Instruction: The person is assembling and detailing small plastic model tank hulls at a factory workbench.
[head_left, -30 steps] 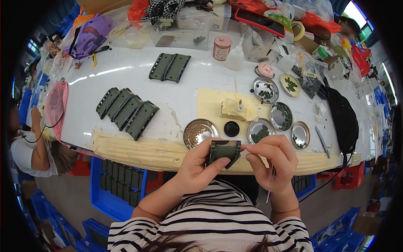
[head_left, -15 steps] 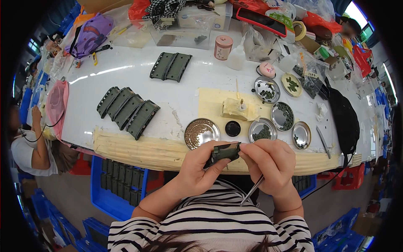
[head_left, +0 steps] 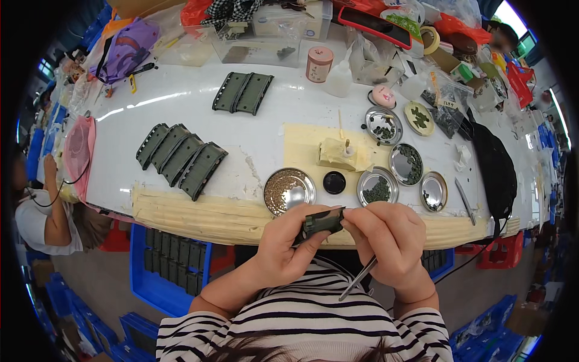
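My left hand (head_left: 288,241) grips a small dark green plastic part (head_left: 321,222) from below, just in front of the table's taped front edge (head_left: 199,211). My right hand (head_left: 389,235) pinches the right end of the same part, and a thin metal tool (head_left: 358,279) sticks down and back out of that hand. Just beyond my hands stands a round metal dish of small brownish pieces (head_left: 289,190), a black round cap (head_left: 334,182) and a dish of dark green bits (head_left: 377,188).
Several ridged green panels (head_left: 181,158) lie at the left of the white table, two more (head_left: 242,92) farther back. More metal dishes (head_left: 405,163), tweezers (head_left: 465,201) and a black bag (head_left: 493,172) sit right. A blue crate (head_left: 169,265) stands below; another person (head_left: 45,211) sits left.
The green part has turned in my hands from lying flat to nearly edge-on. The thin tool has swung down below my right hand. Both hands stay in the same place.
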`<state>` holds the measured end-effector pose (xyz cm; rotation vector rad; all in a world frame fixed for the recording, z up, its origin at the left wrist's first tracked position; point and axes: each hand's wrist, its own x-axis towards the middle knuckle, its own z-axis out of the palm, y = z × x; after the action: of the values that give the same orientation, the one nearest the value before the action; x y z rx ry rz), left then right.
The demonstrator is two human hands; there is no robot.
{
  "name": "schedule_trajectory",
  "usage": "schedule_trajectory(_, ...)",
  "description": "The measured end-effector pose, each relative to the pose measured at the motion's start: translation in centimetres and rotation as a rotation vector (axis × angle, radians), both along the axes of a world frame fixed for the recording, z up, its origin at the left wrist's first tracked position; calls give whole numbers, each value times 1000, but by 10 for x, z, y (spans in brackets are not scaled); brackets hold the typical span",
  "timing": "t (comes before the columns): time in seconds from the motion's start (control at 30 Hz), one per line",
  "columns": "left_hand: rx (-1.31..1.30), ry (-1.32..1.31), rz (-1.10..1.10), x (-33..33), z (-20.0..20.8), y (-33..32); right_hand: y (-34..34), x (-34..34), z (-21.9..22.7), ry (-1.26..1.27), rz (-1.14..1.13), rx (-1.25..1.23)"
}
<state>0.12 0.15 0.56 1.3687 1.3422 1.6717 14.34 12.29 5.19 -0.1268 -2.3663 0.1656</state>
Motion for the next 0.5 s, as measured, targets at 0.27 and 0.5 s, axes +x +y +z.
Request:
schedule_trajectory(0.27, -180, -614, -264, -8, 2, -3, -1, 10, 8, 264, -39, -493)
schedule_trajectory(0.5, -202, -1225, -596, -20, -13, -1, 22, 24, 13, 85, 129, -527)
